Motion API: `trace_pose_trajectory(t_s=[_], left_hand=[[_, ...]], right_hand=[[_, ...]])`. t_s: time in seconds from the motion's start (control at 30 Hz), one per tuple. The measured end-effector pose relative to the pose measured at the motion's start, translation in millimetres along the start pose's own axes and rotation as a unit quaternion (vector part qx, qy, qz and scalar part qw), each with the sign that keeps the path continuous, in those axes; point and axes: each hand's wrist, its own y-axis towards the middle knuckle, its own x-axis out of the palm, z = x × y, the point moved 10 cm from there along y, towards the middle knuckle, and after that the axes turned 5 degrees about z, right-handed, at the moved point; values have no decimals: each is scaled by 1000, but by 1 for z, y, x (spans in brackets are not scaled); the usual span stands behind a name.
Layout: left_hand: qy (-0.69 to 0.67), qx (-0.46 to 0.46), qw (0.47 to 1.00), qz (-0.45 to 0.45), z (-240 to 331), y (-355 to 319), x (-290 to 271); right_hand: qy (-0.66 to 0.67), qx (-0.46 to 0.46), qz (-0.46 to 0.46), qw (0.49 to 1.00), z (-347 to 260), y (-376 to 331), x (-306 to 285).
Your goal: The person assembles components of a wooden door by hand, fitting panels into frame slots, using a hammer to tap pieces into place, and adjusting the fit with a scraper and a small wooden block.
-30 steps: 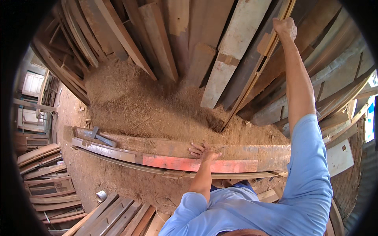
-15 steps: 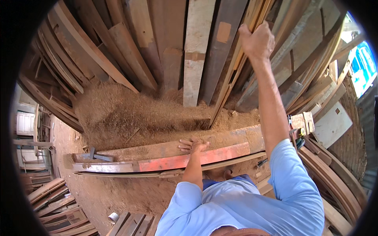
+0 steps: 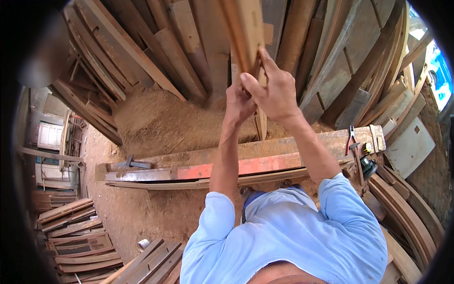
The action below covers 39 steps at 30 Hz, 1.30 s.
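holding a long wooden plank (image 3: 246, 42) upright, raised above the worktop (image 3: 265, 156).
our left hand (image 3: 239, 102) and right hand (image 3: 274, 92) both wrap it shut; we'd keep it vertical, clear of the leaning boards (image 3: 156, 52).

A long beam (image 3: 246, 163) lay crosswise on the sawdust floor (image 3: 142, 213), in front of planks (image 3: 156, 52) leaning against the wall behind it. A hammer (image 3: 132, 164) rested on the beam's left end, pliers (image 3: 351, 138) and a tape measure (image 3: 367, 148) on its right end. Stacked boards (image 3: 71, 236) lay at the lower left. Both hands (image 3: 265, 94) gripped an upright board (image 3: 248, 42) above the beam.
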Motion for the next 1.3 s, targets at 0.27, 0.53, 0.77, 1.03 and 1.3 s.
trace_pose_trajectory(t_s=[0.27, 0.53, 0.77, 1.03, 1.3], left_hand=[[-203, -30, 975, 80, -12, -65, -65], [-289, -9, 948, 132, 16, -101, -91], [-299, 5, 935, 193, 14, -110, -128], [-373, 169, 889, 206, 94, -130, -220], [-352, 186, 861, 317, 88, -198, -324]], right_hand=[[-65, -9, -274, 960, 171, -87, 78], [274, 198, -447, 828, 209, -170, 189], [182, 116, -431, 876, 149, -160, 182], [82, -81, -322, 940, 15, -141, 137], [-3, -192, -282, 940, -74, -161, 133]])
